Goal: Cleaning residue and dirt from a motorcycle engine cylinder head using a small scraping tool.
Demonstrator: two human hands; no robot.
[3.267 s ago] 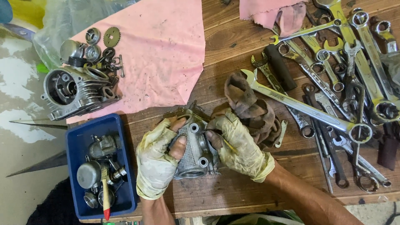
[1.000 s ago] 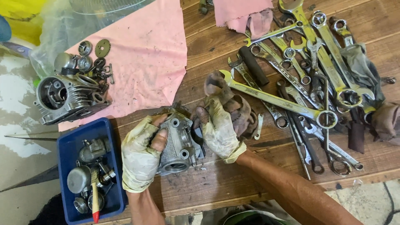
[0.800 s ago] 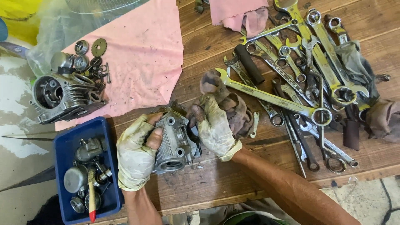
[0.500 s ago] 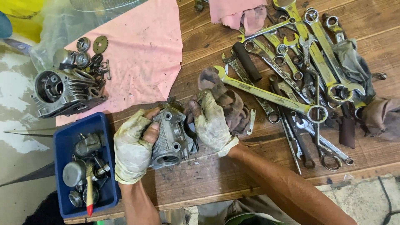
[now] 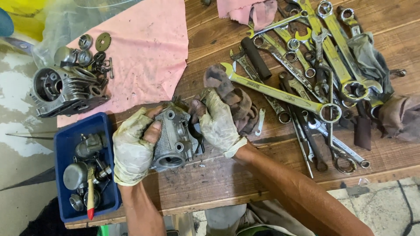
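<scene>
Two hands in grimy pale gloves, the left hand (image 5: 133,150) and the right hand (image 5: 218,122), wrap their fingers around a finned grey metal engine casting (image 5: 173,140) on the wooden counter (image 5: 227,175), beside a blue plastic parts tray (image 5: 65,140).

Two gloved hands (image 5: 131,153), one finned engine casting (image 5: 173,140) held, one engine block (image 5: 65,89) on pink cloth (image 5: 148,48), one blue tray (image 5: 65,144), one small gear (image 5: 103,42).

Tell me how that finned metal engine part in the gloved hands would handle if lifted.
The finned engine part looks like solid cast metal, so probably stiff and heavy for its size. The left hand and right hand both grip it, hinting at weight. Its grimy surface and soiled gloves may make it slippery.
</scene>
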